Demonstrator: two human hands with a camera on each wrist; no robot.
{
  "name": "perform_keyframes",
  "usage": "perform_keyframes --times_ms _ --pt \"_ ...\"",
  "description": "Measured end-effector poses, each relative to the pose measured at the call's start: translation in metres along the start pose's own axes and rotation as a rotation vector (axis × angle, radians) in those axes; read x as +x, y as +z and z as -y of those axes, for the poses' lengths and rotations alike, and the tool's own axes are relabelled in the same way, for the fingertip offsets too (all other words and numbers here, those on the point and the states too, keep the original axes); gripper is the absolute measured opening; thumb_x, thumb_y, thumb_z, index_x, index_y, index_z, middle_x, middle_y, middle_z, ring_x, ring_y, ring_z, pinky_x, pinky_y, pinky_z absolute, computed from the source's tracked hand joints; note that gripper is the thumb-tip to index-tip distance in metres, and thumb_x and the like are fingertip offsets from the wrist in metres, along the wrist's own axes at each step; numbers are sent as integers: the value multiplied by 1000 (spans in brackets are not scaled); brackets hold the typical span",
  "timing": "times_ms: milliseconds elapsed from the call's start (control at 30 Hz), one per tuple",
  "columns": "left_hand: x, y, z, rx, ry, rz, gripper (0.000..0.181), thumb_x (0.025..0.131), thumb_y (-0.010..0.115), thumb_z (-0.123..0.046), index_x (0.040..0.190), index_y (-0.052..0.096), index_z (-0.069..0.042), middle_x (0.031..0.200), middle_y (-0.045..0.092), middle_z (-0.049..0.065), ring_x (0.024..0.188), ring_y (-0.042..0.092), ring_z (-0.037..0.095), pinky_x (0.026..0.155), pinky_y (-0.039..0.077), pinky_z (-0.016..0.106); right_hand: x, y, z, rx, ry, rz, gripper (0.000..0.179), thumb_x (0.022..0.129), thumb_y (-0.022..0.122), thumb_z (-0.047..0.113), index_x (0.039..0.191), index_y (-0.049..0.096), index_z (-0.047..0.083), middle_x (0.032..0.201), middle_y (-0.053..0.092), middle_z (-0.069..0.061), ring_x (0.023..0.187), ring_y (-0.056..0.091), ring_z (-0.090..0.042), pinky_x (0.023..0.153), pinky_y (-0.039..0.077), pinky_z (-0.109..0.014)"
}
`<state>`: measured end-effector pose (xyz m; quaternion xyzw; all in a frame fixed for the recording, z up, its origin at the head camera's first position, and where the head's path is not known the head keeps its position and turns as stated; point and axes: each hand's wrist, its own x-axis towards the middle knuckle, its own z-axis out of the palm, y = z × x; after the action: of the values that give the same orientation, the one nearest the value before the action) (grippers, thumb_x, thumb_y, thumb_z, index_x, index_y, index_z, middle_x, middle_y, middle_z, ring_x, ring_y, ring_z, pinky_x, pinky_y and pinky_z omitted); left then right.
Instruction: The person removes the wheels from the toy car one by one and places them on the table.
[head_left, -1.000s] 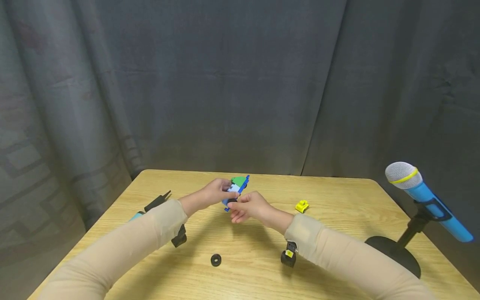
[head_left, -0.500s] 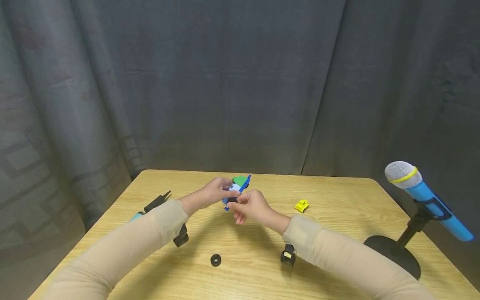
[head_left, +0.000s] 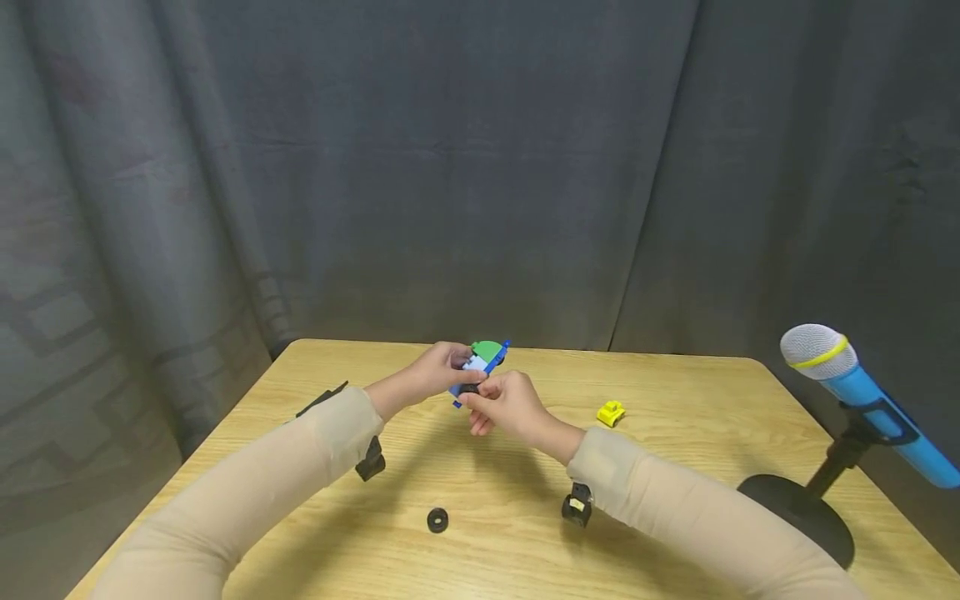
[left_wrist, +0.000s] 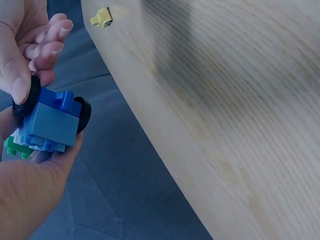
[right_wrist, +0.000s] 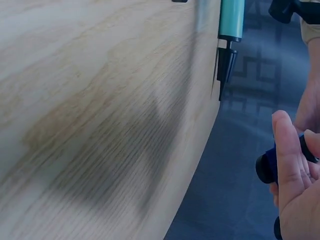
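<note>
A toy car (head_left: 476, 365) of blue, pale blue and green building bricks is held up above the far part of the table. My left hand (head_left: 433, 372) grips it from the left side, palm under it in the left wrist view. With thumb and fingers, my right hand (head_left: 516, 408) pinches a black wheel (left_wrist: 34, 96) at the car's near side. Another black wheel (left_wrist: 84, 115) shows on the opposite side of the bricks. In the right wrist view, the fingers hide most of the car.
A loose black tyre ring (head_left: 437, 520) lies on the wooden table (head_left: 495, 550) near the front. A small yellow toy vehicle (head_left: 611, 413) sits right of the hands. On the right stands a blue microphone (head_left: 873, 400) in a black stand. A teal cylinder with a black tip (right_wrist: 231, 22) lies at left.
Both hands and the toy car have risen slightly in the head view, and the view itself has shifted a little. The right hand still pinches the wheel.
</note>
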<state>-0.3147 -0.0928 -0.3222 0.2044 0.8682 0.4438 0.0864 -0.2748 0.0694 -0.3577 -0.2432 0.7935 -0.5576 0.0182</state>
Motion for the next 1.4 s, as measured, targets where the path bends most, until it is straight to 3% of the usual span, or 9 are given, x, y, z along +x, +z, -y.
perform_keyframes --times_ms 167,267,433,567,767,967,1200,1400 --pt "3 1 2 -23 -19 6 55 94 64 -18 136 45 12 136 54 26 126 53 36 101 47 47 -2 -1 0 -78 -65 -14 30 91 68 12 70 67 -9 64 69 -21 54 69 -27 53 58 -38" --pt "3 2 4 -46 -28 17 55 95 64 -18 136 44 12 137 53 27 127 52 36 101 47 47 -3 -2 2 -94 -63 -5 28 90 69 12 69 67 -7 65 69 -19 54 69 -23 56 58 -41" --pt "3 2 1 -75 -34 31 60 94 65 -18 139 40 12 140 49 27 131 48 37 104 44 48 -6 -9 2 9 50 -5 24 87 73 13 79 68 -9 69 69 -24 54 69 -20 57 59 -40" --pt "5 2 1 -93 -59 29 62 93 66 -19 141 39 11 139 52 25 127 53 36 103 45 47 -7 -16 1 111 140 -45 24 82 77 12 87 67 -10 76 71 -25 58 70 -19 60 59 -38" --pt "6 2 3 -114 -93 11 64 93 66 -18 141 36 12 135 55 26 119 60 34 101 48 44 -13 -24 0 190 240 -87 23 79 80 11 89 66 -4 84 75 -15 74 74 -21 75 59 -37" --pt "6 0 6 -134 -107 3 67 93 66 -18 144 34 11 138 52 25 124 56 34 105 44 45 -18 -29 -1 283 282 -83 18 80 78 6 84 62 0 84 74 -17 72 74 -19 80 58 -38" --pt "4 -1 7 -131 -103 19 52 93 66 -17 135 47 8 123 64 20 109 65 28 95 52 40 -28 -36 -3 298 304 -61 26 82 76 6 99 61 -7 84 74 -13 67 70 -13 73 59 -33" --pt "1 -2 7 -110 -115 9 49 91 69 -18 130 52 7 118 66 17 101 67 22 91 54 38 -38 -40 -8 310 316 -32 35 81 78 7 106 59 -7 86 74 -12 67 69 -14 73 59 -34"
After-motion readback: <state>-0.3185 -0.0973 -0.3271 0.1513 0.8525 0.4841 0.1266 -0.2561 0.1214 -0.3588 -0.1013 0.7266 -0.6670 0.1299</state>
